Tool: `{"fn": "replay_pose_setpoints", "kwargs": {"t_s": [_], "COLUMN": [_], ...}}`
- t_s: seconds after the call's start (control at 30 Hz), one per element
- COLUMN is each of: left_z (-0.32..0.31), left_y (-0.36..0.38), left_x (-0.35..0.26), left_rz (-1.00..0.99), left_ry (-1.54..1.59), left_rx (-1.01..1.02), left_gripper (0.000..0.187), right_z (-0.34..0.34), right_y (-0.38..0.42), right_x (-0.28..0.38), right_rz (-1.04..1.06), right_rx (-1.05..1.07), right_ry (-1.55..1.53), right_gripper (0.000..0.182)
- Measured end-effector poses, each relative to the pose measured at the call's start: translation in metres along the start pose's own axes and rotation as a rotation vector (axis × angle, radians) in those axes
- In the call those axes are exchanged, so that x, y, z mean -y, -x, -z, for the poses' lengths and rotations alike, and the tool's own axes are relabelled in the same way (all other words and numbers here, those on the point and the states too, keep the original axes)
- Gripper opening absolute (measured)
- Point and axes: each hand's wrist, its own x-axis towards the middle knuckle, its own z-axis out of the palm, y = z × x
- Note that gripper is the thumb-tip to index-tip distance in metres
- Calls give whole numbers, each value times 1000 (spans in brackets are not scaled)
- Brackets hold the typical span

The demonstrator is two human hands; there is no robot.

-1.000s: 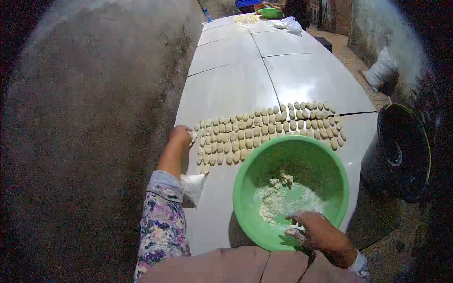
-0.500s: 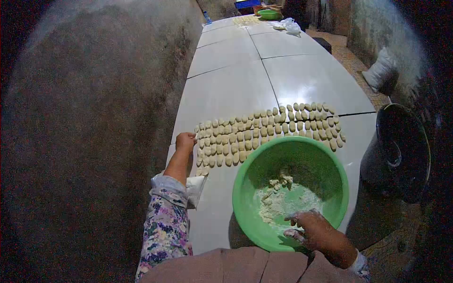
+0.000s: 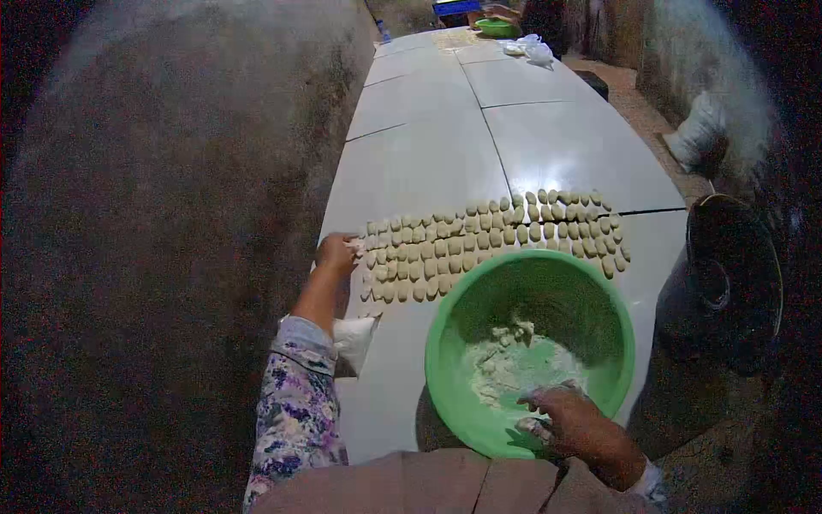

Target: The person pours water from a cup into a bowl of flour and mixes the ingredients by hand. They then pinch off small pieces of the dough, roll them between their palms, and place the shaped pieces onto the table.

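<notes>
My left hand (image 3: pixel 337 252) is at the left end of the rows of small oval dough pieces (image 3: pixel 428 253), its fingers closed around a pale dough piece at the fingertips. A white plastic packet (image 3: pixel 353 340) lies just below that hand, partly behind the forearm. My right hand (image 3: pixel 572 421) is inside the green basin (image 3: pixel 438 368), low on its right side. Its floury thumb and fingers are apart, with nothing visible between them. White flour (image 3: pixel 505 373) and a few crumbly dough lumps (image 3: pixel 515 331) lie on the basin's bottom.
A long white tiled table (image 3: pixel 411 163) runs away along a bare wall (image 3: pixel 188 214). A dark bucket (image 3: pixel 728 283) stands at the right edge. At the far end are another green basin (image 3: pixel 497 28), white plastic bags (image 3: pixel 531 50) and part of a person. A white sack (image 3: pixel 698 133) sits beyond the table.
Two dough pieces beside the white packet no longer show there. My left hand stays at the row's left end, and the right hand has barely moved. The view has shifted slightly.
</notes>
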Motion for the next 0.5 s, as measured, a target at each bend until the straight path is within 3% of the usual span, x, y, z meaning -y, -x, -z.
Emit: {"fn": "replay_pose_setpoints", "kwargs": {"t_s": [0.07,0.13,0.17,0.27,0.3,0.4,0.43,0.47,0.5], "left_z": [11,15,1,-2,-2,-3,-15,-14,-13], "left_y": [40,67,35,38,46,49,22,25,30], "left_x": [-41,-64,-30,-47,-53,-42,-6,-6,-5], "left_rz": [44,-212,-163,6,45,-79,-84,-31,-56], "left_ry": [-83,-441,-322,-492,-208,-369,-178,21,-45], "left_rx": [65,-77,-97,-87,-139,-167,-193,-164,-216], "left_gripper": [15,13,13,15,15,17,25,33,33], "right_z": [2,1,1,-4,-2,1,1,1,5], "right_y": [-2,-1,-1,-1,-3,-1,0,0,1], "right_x": [4,1,3,0,1,4,4,3,5], "right_rz": [4,30,13,9,14,17,30,45,15], "right_rx": [9,-18,-29,-32,-12,-34,-68,-98,-48], "right_ry": [12,-8,2,23,26,42,23,5,0], "right_gripper": [35,35,34,33,33,33,33,33,34]}}
